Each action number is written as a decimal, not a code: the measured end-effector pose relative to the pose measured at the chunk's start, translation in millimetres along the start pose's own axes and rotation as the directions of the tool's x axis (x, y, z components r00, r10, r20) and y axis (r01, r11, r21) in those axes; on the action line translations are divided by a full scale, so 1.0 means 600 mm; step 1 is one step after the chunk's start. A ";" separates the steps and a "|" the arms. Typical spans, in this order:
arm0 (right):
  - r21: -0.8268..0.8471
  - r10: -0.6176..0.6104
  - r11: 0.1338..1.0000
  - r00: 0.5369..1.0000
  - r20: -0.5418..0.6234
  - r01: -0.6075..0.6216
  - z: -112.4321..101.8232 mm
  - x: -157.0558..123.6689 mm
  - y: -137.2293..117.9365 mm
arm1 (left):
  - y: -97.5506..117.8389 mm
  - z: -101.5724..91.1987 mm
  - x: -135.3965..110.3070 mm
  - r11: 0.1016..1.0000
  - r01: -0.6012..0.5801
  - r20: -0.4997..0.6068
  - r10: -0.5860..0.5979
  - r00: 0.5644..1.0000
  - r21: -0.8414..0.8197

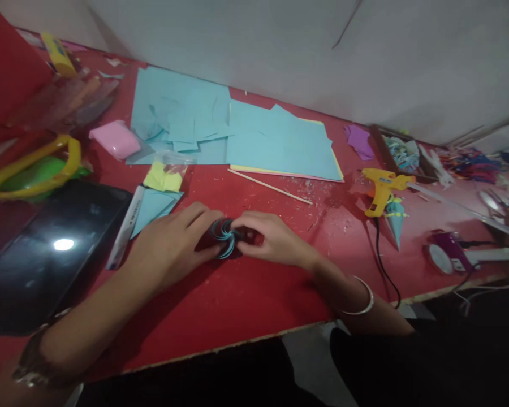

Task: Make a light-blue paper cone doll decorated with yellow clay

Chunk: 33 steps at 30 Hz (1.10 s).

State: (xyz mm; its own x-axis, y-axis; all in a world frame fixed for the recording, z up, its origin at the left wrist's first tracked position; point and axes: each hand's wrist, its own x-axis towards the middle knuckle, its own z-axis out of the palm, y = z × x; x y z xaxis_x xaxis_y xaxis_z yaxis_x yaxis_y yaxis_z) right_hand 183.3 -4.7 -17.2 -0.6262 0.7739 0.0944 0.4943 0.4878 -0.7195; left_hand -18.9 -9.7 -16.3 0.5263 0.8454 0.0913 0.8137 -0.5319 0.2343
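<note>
Both my hands meet over a small blue paper spiral flower (pixel 223 236) on the red table (pixel 246 299). My left hand (pixel 172 249) curls round its left side, fingers closed on it. My right hand (pixel 269 240) pinches its right side with fingertips pressed together; a silver bangle circles that wrist. Much of the paper piece is hidden between my fingers.
Light blue paper sheets (pixel 237 130) lie behind, with a thin wooden stick (pixel 269 186) in front of them. A yellow glue gun (pixel 382 189) rests at the right, its cord running off the edge. A dark glossy box (pixel 46 254) and yellow-green item (pixel 34 167) sit left.
</note>
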 end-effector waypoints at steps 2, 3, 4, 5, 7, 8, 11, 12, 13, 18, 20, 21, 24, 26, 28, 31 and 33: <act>-0.024 0.000 1.000 1.000 -0.009 0.000 0.002 0.001 -0.003 | 0.001 0.000 0.000 1.000 0.020 -0.033 -0.020 0.999 -0.008; -0.033 -0.006 0.999 1.000 -0.008 0.005 0.003 0.002 -0.004 | 0.001 0.001 0.000 1.000 0.020 -0.066 -0.021 0.998 -0.004; -0.038 -0.011 0.999 1.000 -0.007 0.011 0.005 0.002 -0.005 | 0.001 0.002 -0.001 1.000 0.016 -0.111 -0.016 0.994 0.004; -0.038 -0.014 0.999 1.000 -0.005 0.014 0.006 0.002 -0.005 | 0.000 0.002 0.000 1.000 0.002 -0.156 0.000 0.988 0.016; -0.032 -0.015 0.999 1.000 -0.011 0.015 0.007 0.003 -0.004 | -0.003 0.003 0.000 0.996 -0.068 -0.216 0.078 0.973 0.051; -0.032 -0.019 0.999 1.000 -0.017 0.018 0.008 0.002 -0.003 | -0.004 0.003 0.001 0.990 -0.121 -0.227 0.134 0.965 0.071; -0.053 -0.044 0.998 0.999 -0.025 0.042 0.010 0.002 0.001 | -0.008 0.002 0.003 0.959 -0.259 -0.240 0.281 0.929 0.117; -0.062 -0.050 0.997 0.998 -0.026 0.048 0.010 0.002 0.002 | -0.009 0.002 0.004 0.954 -0.272 -0.260 0.296 0.919 0.124; -0.070 -0.053 0.996 0.998 -0.027 0.051 0.011 0.001 0.003 | -0.009 0.001 0.004 0.953 -0.275 -0.280 0.301 0.911 0.130; -0.077 -0.053 0.996 0.996 -0.072 0.048 0.010 0.001 0.003 | -0.008 -0.006 0.001 0.938 -0.302 -0.294 0.340 0.893 0.168; -0.089 -0.058 0.995 0.995 -0.077 0.051 0.010 0.000 0.002 | -0.007 -0.007 0.001 0.932 -0.314 -0.298 0.356 0.886 0.179; -0.103 -0.065 0.993 0.995 -0.073 0.057 0.010 0.001 0.002 | -0.007 -0.007 0.001 0.931 -0.319 -0.304 0.361 0.882 0.180; -0.156 -0.087 0.985 0.995 -0.051 0.078 0.011 0.001 0.003 | -0.007 -0.004 0.000 0.921 -0.345 -0.314 0.386 0.867 0.181; -0.177 -0.091 0.981 0.995 -0.039 0.083 0.012 0.001 0.004 | -0.008 -0.001 0.001 0.910 -0.371 -0.313 0.412 0.856 0.182; -0.169 -0.095 0.982 0.995 -0.030 0.089 0.011 0.001 0.004 | -0.009 0.000 0.001 0.904 -0.385 -0.309 0.425 0.851 0.184; -0.027 -0.073 0.997 0.996 -0.053 0.072 0.003 -0.002 -0.001 | -0.009 -0.004 0.000 0.907 -0.367 -0.303 0.417 0.857 0.209; 0.137 -0.020 0.990 0.993 -0.117 0.036 -0.003 -0.004 -0.005 | -0.009 -0.009 -0.002 0.910 -0.341 -0.287 0.400 0.870 0.235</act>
State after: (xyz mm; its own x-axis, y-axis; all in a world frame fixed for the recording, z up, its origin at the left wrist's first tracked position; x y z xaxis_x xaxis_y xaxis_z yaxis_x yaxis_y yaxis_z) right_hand 184.5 -7.1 -13.9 -0.5611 0.8059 0.1890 0.3841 0.4557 -0.8030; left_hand -24.9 -7.5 -12.3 0.7126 0.5373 0.4511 0.6195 -0.7837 -0.0450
